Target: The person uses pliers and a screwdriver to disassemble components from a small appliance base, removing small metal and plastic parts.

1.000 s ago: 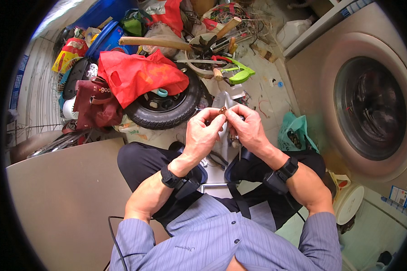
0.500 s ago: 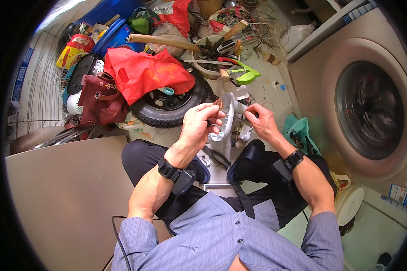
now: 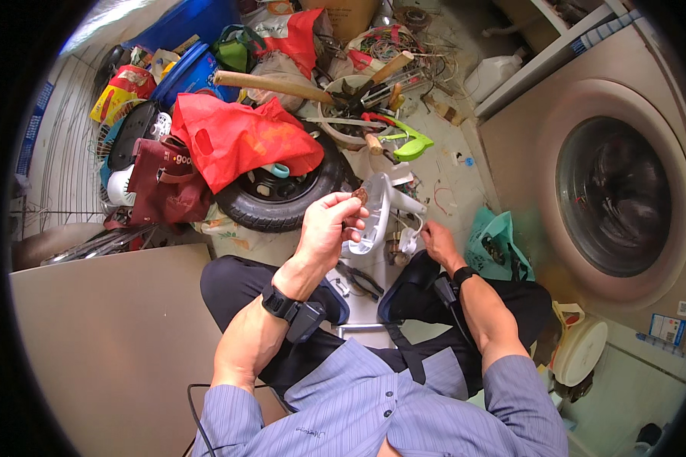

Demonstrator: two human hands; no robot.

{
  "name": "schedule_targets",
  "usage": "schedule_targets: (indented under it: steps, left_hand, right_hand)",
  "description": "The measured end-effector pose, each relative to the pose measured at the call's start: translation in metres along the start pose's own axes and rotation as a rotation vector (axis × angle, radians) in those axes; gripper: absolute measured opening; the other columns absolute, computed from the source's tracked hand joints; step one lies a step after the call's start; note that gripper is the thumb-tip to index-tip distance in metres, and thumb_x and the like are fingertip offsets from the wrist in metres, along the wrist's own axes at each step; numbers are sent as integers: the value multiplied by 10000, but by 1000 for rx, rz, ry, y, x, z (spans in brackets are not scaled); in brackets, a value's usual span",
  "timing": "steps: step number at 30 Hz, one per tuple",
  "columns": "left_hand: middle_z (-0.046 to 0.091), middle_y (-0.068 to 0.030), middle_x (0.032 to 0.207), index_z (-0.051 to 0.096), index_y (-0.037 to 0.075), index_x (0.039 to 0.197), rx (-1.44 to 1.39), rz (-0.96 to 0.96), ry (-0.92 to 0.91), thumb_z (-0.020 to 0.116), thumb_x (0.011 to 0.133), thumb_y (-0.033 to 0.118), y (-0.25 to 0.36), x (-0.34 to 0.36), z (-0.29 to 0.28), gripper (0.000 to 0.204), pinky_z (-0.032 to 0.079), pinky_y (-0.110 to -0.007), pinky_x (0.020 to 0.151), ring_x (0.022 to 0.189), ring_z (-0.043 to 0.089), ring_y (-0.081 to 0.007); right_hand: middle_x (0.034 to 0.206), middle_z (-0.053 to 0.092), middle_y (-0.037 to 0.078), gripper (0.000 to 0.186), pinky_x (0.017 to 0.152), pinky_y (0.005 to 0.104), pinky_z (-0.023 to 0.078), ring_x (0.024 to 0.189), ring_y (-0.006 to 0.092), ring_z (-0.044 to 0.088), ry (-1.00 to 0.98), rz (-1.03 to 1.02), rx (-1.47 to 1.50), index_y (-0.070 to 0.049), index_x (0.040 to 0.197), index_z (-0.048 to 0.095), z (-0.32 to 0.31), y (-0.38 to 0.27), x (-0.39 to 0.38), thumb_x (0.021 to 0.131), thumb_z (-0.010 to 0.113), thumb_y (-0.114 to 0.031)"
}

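My left hand [image 3: 326,228] is closed. Its thumb and forefinger pinch a small brown, coppery piece [image 3: 360,196], and its other fingers curl against a white plastic housing [image 3: 377,209], hollow and curved, with a short stem at the right. Beside that stem and lower, my right hand [image 3: 442,245] has its fingers curled in. What they pinch, if anything, is too small to make out. Near its fingertips is a small white part [image 3: 409,239] with a thin white cord. Pliers with dark handles [image 3: 360,280] lie on the floor between my feet.
A tyre [image 3: 282,206] under a red bag [image 3: 244,141] lies ahead left. Beyond are wooden-handled tools [image 3: 274,85] and a green-handled tool [image 3: 411,145]. A front-loading washing machine [image 3: 617,198] stands right, near a teal bag [image 3: 497,247]. A flat beige panel [image 3: 114,327] is at left.
My right hand has come away from the housing's stem and moved down beside the small white part. My left hand keeps the housing and the brown piece, shifted slightly left and lower.
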State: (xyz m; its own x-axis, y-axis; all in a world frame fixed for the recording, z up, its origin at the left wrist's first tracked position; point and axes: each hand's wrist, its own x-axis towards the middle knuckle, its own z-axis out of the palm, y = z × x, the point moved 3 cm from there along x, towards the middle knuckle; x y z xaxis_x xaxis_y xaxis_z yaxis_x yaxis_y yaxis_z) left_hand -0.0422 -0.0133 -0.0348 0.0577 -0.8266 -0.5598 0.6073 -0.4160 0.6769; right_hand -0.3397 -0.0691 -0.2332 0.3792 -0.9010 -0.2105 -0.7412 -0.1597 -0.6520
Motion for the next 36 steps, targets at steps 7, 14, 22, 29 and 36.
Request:
schedule_targets:
  steps: [7, 14, 22, 29, 36]
  left_hand:
    - [690, -101, 842, 625, 21, 999, -51, 73, -30, 642, 955, 138, 11, 0, 4, 126, 535, -263, 530, 676, 658, -151]
    - [695, -110, 841, 627, 14, 989, -12, 134, -54, 632, 951, 128, 38, -12, 2, 120, 535, -259, 520, 676, 657, -150]
    - [699, -104, 838, 621, 15, 961, 36, 149, -55, 637, 954, 136, 52, -4, 9, 122, 523, -235, 524, 661, 647, -121]
    - [687, -92, 850, 622, 8, 977, 38, 72, -57, 635, 960, 119, 62, -2, 11, 114, 534, -235, 535, 681, 645, -114]
    - [687, -94, 851, 627, 1, 988, 0, 55, -75, 638, 963, 127, 61, 6, 11, 130, 532, -234, 536, 689, 645, -120]
  right_hand:
    - [973, 693, 242, 281, 831, 497, 520, 934, 431, 657, -217, 55, -112, -36, 1004, 697, -15, -13, 13, 879, 568, -252]
    - [850, 679, 229, 251, 734, 474, 515, 818, 430, 652, 186, -97, -89, -1, 894, 683, -152, -113, 116, 886, 568, -225]
    - [959, 698, 237, 239, 825, 488, 540, 932, 420, 670, -160, -254, -422, -15, 920, 711, -109, -151, 256, 840, 543, -164]
    - [996, 714, 237, 248, 839, 466, 557, 984, 394, 689, -349, -153, -668, 1, 946, 729, -61, -154, 308, 816, 581, -150]
    - [921, 705, 262, 276, 780, 478, 560, 884, 420, 692, -315, -193, -663, 22, 878, 721, -53, -150, 326, 793, 617, -218]
